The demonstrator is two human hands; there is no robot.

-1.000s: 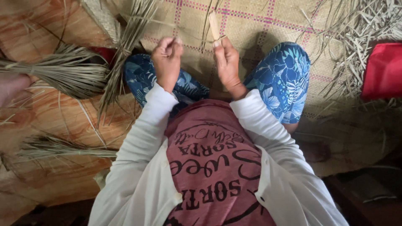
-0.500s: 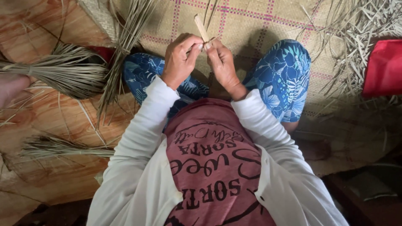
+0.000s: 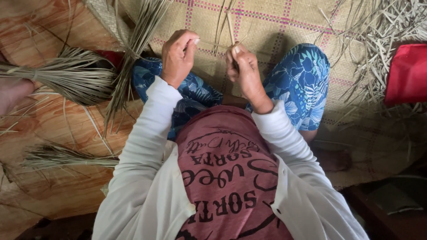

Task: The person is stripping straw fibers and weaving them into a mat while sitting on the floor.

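My left hand (image 3: pixel 178 55) is curled, thumb and forefinger pinched on one end of a thin dry strip (image 3: pixel 212 44), which runs straight across to my right hand (image 3: pixel 243 66). That hand is closed in a loose fist around the strip's other end and around a second blade that sticks up past my fingers; I cannot tell what else it grips. Both hands hang over my lap, above the woven mat (image 3: pixel 262 22) with its pink lines. My knees in blue flowered cloth sit either side. A tied bundle (image 3: pixel 71 78) of reeds lies on the floor to my left, loose reeds (image 3: pixel 378 35) to my right, beside a red cloth (image 3: pixel 407 73).
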